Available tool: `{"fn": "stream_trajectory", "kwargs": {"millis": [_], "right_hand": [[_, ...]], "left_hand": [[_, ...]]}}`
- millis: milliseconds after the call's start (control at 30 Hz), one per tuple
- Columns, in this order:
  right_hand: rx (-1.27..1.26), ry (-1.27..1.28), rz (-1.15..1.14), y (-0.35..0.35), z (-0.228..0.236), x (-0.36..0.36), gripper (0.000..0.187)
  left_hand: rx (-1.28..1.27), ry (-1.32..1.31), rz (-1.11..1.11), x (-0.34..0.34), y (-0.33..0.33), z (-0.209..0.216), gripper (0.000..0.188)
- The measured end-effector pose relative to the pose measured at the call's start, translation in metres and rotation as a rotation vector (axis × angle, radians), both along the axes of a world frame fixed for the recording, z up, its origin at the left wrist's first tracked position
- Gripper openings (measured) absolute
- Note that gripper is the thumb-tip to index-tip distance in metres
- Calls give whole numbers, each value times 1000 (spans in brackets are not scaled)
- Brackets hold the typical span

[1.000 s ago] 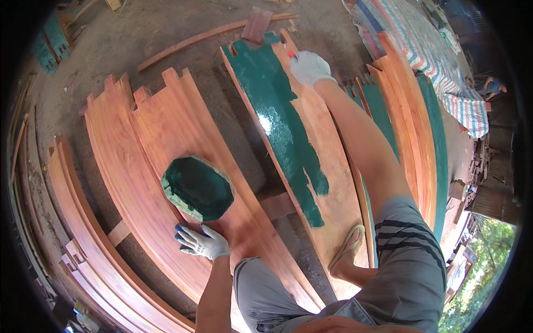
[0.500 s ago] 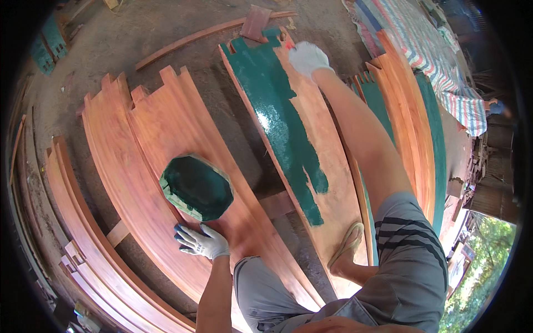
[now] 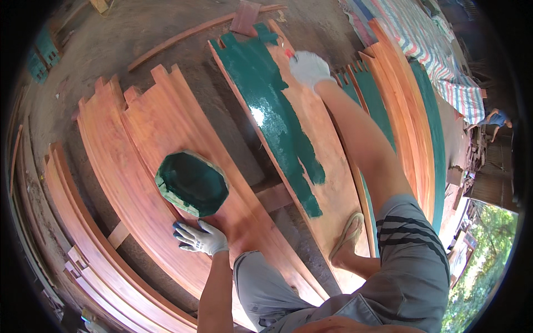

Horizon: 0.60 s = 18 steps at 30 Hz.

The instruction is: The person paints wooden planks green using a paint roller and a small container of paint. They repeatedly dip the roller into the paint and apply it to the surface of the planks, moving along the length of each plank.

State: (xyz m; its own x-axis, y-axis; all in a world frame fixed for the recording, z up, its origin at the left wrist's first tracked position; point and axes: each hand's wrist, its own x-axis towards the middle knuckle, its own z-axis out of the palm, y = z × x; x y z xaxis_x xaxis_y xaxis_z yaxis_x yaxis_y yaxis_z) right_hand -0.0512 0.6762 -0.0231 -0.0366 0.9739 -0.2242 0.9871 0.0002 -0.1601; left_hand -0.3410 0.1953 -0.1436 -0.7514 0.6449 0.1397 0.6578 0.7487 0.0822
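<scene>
My right hand (image 3: 310,67), in a white glove, is stretched out over the far end of a wooden board (image 3: 327,144). It is closed round the red handle of a paint roller (image 3: 289,54) with a thin metal rod; its head is hard to make out against the paint. Wet green paint (image 3: 261,83) covers the board's left part with a ragged edge. My left hand (image 3: 201,237), gloved too, rests with fingers spread on bare planks (image 3: 166,122). Just beyond its fingertips stands a many-sided tub (image 3: 194,184) with dark green paint inside, its outer wall smeared green.
My sandalled foot (image 3: 348,238) stands on the near part of the painted board. More planks (image 3: 400,105), some green, lie to the right below a striped sheet (image 3: 411,39). Narrow timbers (image 3: 83,211) lie at left. Another person (image 3: 496,119) is near the right rim.
My right hand has drawn back a little from the board's far tip, with the roller. My left hand stays on the planks. The whole view has shifted slightly.
</scene>
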Motion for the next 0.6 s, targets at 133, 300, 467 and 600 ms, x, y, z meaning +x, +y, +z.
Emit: {"fn": "stream_trajectory", "kwargs": {"millis": [133,300,467,600], "right_hand": [[31,-40,31,-103,-7,47,38],[-48,-62,3,-191,19,75,31],[281,99,152,-141,-3,73,31],[301,121,61,-65,-13,29,35]], "left_hand": [[-38,-22,56,0,1,1,74],[-48,34,61,-9,-2,-3,74],[13,1,50,-7,4,-2,74],[-40,-34,103,-1,7,1,73]]}}
